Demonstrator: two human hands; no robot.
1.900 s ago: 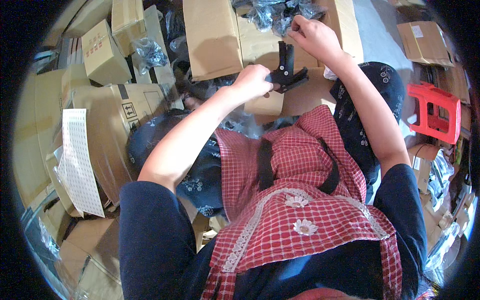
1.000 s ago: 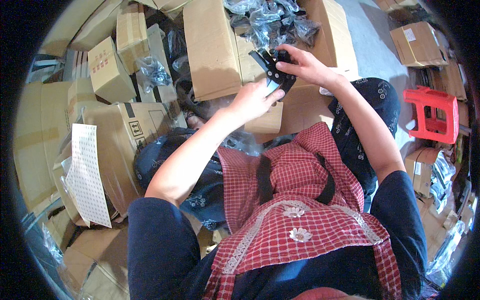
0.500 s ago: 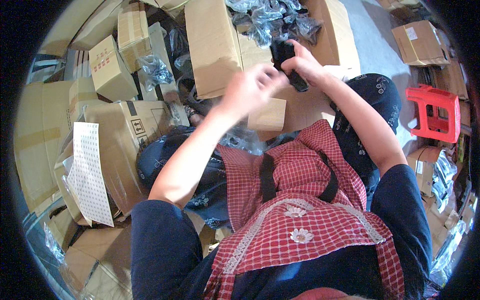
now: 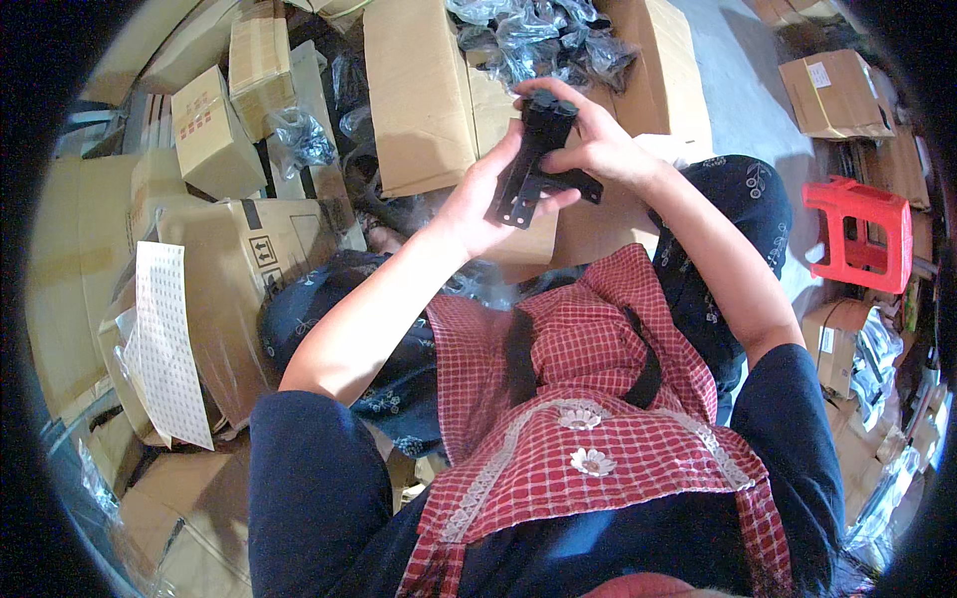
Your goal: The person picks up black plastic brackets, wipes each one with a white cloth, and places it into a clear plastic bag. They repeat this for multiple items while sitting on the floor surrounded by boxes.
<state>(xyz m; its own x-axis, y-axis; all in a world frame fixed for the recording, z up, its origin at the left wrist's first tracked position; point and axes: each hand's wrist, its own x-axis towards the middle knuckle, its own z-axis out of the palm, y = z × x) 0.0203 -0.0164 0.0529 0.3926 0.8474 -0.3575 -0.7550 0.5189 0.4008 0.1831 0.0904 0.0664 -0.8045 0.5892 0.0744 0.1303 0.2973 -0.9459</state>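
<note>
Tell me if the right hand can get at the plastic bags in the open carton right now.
Probably yes, once freed: the plastic bags lie just beyond the right hand, with nothing visibly between. But its grip is on the black part, which the left hand also holds.

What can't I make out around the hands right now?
All in the head view:
- Black part: its underside, hidden by its own body; some of its sides, covered by the left hand and right hand.
- Open carton: far end, cut off by the top edge.
- Bagged items: shapes, obscured by crumpled plastic.
- White sheet: marks too small.
</note>
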